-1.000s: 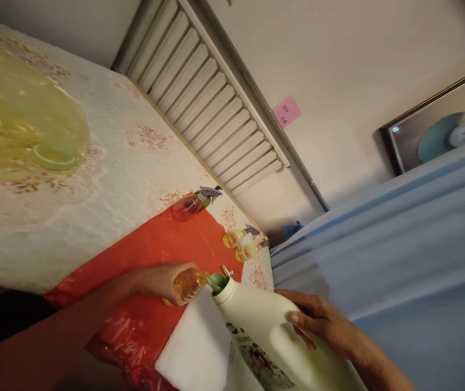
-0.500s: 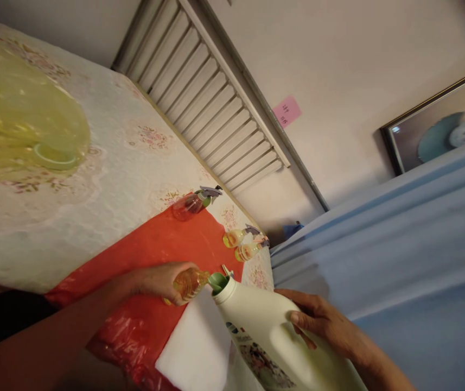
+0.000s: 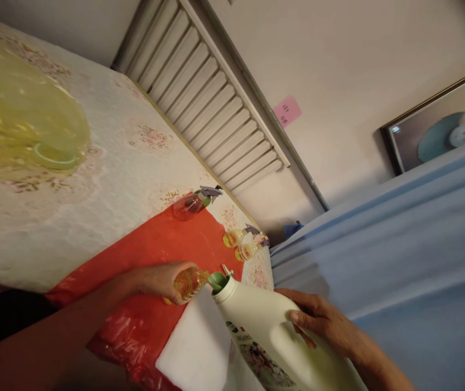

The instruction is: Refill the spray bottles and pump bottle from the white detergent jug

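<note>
My left hand is wrapped around a small clear bottle with amber liquid, standing on a red plastic sheet. A green funnel sits in the small bottle's neck. My right hand grips a large white jug, tilted so its mouth meets the funnel. A white cloth lies under the jug, next to the small bottle.
Three small spray bottles stand on the floral tablecloth: a reddish one and two amber ones. A yellow-green translucent cover lies at the left. Blue fabric fills the right; a louvred panel and wall are behind.
</note>
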Demonstrator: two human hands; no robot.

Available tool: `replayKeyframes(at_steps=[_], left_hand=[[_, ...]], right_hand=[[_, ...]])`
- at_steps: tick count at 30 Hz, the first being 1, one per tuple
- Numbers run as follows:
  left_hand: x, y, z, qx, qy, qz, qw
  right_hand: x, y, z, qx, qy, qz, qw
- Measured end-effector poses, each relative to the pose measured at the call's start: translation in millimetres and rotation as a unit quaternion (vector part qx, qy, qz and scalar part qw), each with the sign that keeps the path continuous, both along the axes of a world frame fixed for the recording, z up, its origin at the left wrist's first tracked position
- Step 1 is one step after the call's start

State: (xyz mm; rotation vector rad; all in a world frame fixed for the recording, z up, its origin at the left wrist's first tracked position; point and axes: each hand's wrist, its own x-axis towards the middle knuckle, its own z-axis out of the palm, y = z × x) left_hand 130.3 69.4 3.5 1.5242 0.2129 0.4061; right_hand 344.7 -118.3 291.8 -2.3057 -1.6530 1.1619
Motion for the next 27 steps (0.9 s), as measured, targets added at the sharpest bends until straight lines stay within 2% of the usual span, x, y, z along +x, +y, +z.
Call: replayKeyframes(at_steps=[13, 20, 27], left_hand=[[-1.4, 2.3, 1.3, 0.010, 0.016, -0.008, 1.000], [-0.5, 1.3, 0.4, 0.005, 0.009, -0.008, 1.000], [-2.8, -0.1, 5.8, 0.013, 0.025, -0.002, 1.000]], right_hand=[[2.7, -1.8, -0.2, 0.003, -0.002, 0.014, 1.000], [1.1, -1.4, -0.4, 0.001, 0.001, 0.000, 1.000], [-2.5, -1.3, -0.3, 0.008, 0.015, -0.004, 1.000]])
